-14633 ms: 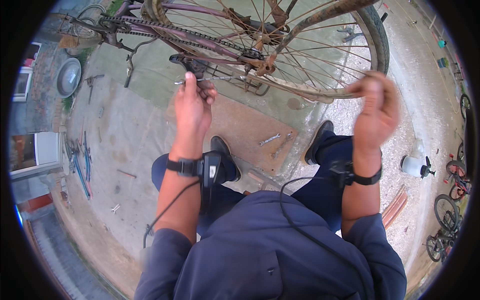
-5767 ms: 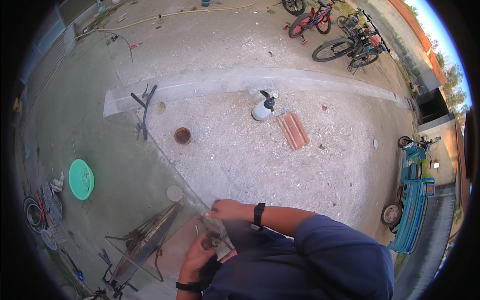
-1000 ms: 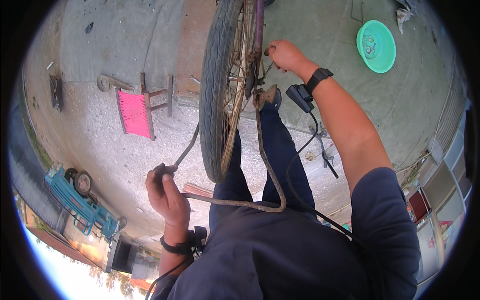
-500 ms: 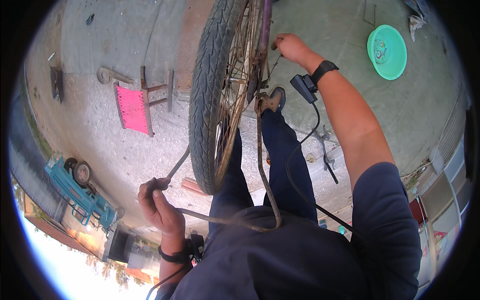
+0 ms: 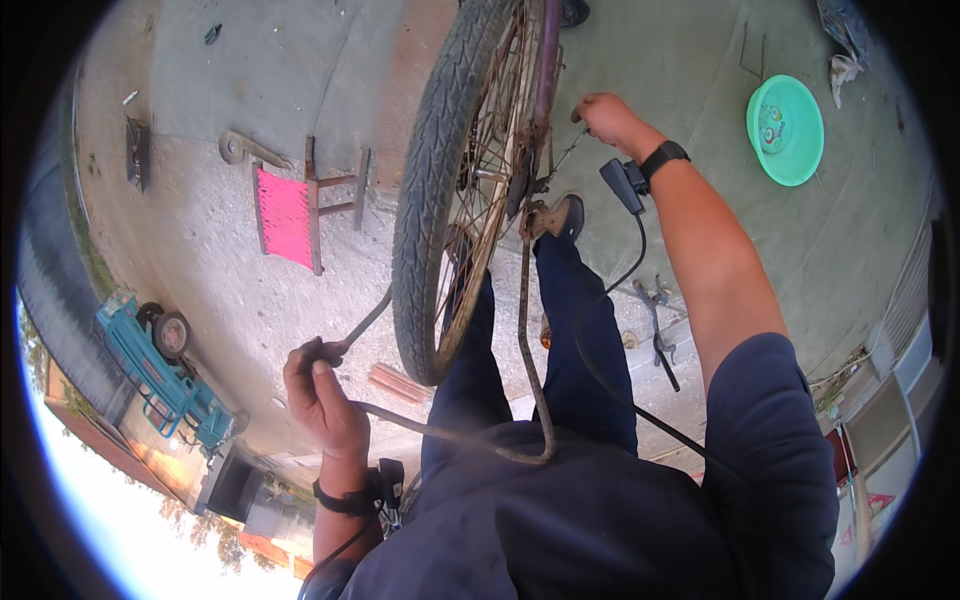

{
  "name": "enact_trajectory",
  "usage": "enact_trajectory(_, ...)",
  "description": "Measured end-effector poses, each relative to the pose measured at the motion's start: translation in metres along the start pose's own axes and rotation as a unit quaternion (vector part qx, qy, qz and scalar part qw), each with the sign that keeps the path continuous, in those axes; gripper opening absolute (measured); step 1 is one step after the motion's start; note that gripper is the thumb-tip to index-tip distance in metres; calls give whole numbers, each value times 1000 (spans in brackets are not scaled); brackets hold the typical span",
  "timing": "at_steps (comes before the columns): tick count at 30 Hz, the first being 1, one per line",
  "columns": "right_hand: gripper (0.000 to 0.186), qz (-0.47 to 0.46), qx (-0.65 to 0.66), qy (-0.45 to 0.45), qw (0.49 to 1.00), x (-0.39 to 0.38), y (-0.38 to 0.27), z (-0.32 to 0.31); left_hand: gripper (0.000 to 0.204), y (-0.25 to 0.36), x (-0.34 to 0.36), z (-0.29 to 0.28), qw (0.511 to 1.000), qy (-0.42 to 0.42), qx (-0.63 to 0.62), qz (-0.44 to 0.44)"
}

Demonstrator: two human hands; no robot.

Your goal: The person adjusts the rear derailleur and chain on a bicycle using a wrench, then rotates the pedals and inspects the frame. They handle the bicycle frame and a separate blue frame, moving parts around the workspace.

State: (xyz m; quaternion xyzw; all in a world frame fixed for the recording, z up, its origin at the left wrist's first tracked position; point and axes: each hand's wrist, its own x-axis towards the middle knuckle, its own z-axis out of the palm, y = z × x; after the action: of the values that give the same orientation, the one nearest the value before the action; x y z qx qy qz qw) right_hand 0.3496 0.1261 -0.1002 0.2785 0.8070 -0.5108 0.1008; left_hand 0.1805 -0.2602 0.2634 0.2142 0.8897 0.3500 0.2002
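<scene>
A bicycle wheel with a worn black tyre point(image 5: 445, 190) and rusty spokes stands before me, beside a purplish frame tube point(image 5: 548, 70). From near its hub a rusty, bent bar, looking like a U-shaped bicycle stand point(image 5: 528, 340), runs down to my shirt and across to the left. My left hand point(image 5: 328, 395) is closed round that stand at its left bend, fingers curled. Right of the hub, my right hand point(image 5: 615, 120) is closed on the dark end of a thin metal rod-like tool point(image 5: 568, 152) slanting toward the hub; its tip is hard to make out.
A pink-webbed stool point(image 5: 285, 218) lies at left, near a flat metal piece point(image 5: 250, 148). Reddish bars point(image 5: 398, 383) and a dark metal tool point(image 5: 658, 335) lie on the ground. A green basin point(image 5: 786, 130) stands right; a blue cart point(image 5: 165, 370) far left. A black cable point(image 5: 600, 370) hangs from my right wrist.
The whole view has shifted, so the ground things and wheel appear farther right and most sit slightly lower. Both hands keep their grips. A dark object now shows at the top edge.
</scene>
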Motion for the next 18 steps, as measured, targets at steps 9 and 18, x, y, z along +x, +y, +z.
enact_trajectory(9, 25, 294, 416, 152, 847, -112, -44, -41, 20, -10, 1, 3, 998, 2, -65, -7)
enact_trajectory(18, 36, 324, 274, 248, 871, -280, -52, 18, 20, -12, 14, -1, 996, -61, -40, 54)
